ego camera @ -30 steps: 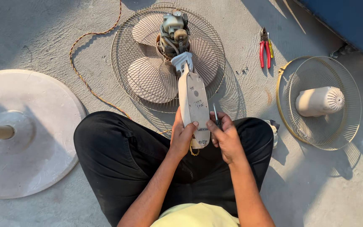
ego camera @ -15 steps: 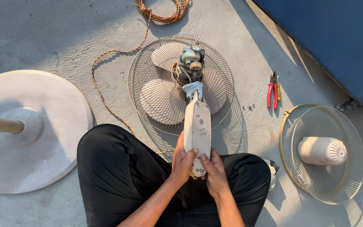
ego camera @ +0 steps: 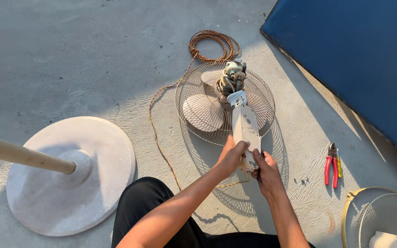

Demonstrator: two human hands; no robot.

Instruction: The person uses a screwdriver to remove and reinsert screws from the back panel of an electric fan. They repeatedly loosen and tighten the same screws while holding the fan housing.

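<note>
An outdoor, makeshift repair spot on bare ground rather than a fitted workshop. The rough concrete floor [ego camera: 70, 55] lies in hard sunlight with long shadows, and the person sits directly on it — no bench, no table. Parts of dismantled standing fans lie spread about: a round pale base with its pole [ego camera: 70, 174], a wire guard with blades and bare motor [ego camera: 224, 103], a coiled cord [ego camera: 212, 46], another guard [ego camera: 382, 220]. Red-handled pliers [ego camera: 331, 165] lie loose on the concrete beside a dark blue panel [ego camera: 359, 59].
</note>
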